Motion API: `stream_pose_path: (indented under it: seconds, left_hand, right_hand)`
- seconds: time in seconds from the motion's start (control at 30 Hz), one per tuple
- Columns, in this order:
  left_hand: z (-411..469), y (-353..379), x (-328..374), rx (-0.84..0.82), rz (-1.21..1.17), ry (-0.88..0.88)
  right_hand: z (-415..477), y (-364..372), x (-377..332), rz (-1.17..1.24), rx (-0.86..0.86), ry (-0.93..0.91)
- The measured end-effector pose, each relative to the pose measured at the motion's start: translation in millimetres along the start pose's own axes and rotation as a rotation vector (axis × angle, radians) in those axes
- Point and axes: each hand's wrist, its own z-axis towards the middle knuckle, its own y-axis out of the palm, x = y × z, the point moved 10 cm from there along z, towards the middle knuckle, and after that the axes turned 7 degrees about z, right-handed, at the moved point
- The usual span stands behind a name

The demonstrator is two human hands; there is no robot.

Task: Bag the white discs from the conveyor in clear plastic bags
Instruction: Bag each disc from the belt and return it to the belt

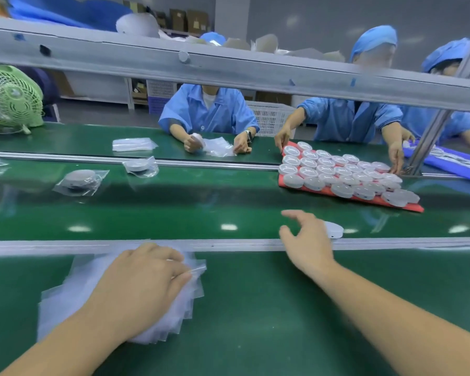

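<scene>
On the near green bench (255, 308), a person's left hand (147, 283) rests on a fanned pile of clear plastic bags (65, 299). Its fingers (171, 263) lie close together, bent over the pile's far corner; I cannot tell whether they pinch a bag. The right hand (307, 240) reaches across the metal rail (65, 246) with fingers (291, 213) spread wide, just beside a single white disc (334, 229) at the near edge of the conveyor (174, 207), which the hand partly hides. Further along the belt, a red tray (407, 206) holds rows of white discs (337, 172). Two bagged discs (79, 181) lie to the left. Workers in blue coats (209, 112) sit opposite.
</scene>
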Motion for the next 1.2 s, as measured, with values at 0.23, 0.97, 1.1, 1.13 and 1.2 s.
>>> stream_pose_path:
  seconds: [0.23,0.97,1.1,1.13,1.2]
  left_hand:
    - [16.5,23.7,59.1,-0.033,-0.142,0.03]
    - [10.4,17.0,43.0,0.123,-0.497,-0.15]
    - [10.9,16.6,48.8,0.107,-0.662,-0.114]
    - [11.4,16.0,53.9,0.081,-0.771,-0.078]
    - [10.5,17.7,72.7,-0.047,-0.975,0.026]
  right_hand:
    - [45.2,-49.7,64.0,-0.508,-0.015,0.048]
    - [-102.6,-11.6,-66.0,-0.065,-0.161,-0.945]
    - [-113.4,-11.1,-80.7,0.119,-0.212,-0.966]
    - [-113.7,-11.7,-83.1,0.185,-0.216,-0.924]
    - [-108.9,-17.6,-85.0,0.347,-0.185,-0.763]
